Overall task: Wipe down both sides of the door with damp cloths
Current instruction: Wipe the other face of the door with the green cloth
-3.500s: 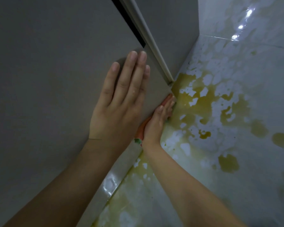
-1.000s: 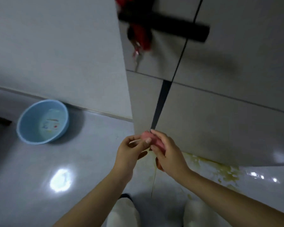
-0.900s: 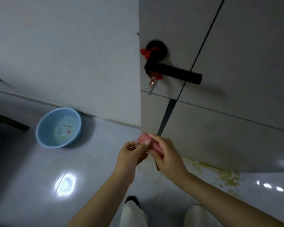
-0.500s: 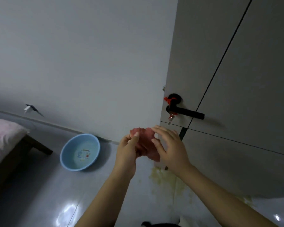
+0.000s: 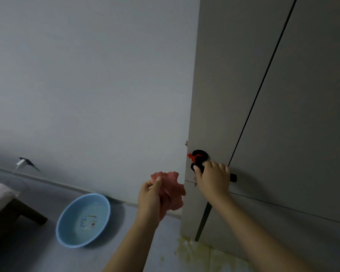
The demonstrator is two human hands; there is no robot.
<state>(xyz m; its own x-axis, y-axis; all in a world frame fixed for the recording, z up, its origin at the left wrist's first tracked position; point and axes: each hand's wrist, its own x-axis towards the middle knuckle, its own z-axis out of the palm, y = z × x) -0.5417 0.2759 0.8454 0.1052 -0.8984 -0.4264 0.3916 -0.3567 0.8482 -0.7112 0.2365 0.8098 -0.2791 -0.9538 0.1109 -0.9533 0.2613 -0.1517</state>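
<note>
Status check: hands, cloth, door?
Left hand grips pink cloth, off door. Right hand grips black handle. Blue basin on floor, clear of door.

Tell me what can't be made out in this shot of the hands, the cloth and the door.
Head view only:
- Black lever door handle: mostly hidden under the right hand.
- Small keys hanging under the red string: behind that hand, too small.
- Grey door: far side unseen; top cut by the frame.
- Pink crumpled cloth in the left hand: dampness unreadable.
- Round blue plastic basin: contents blurred.
</note>
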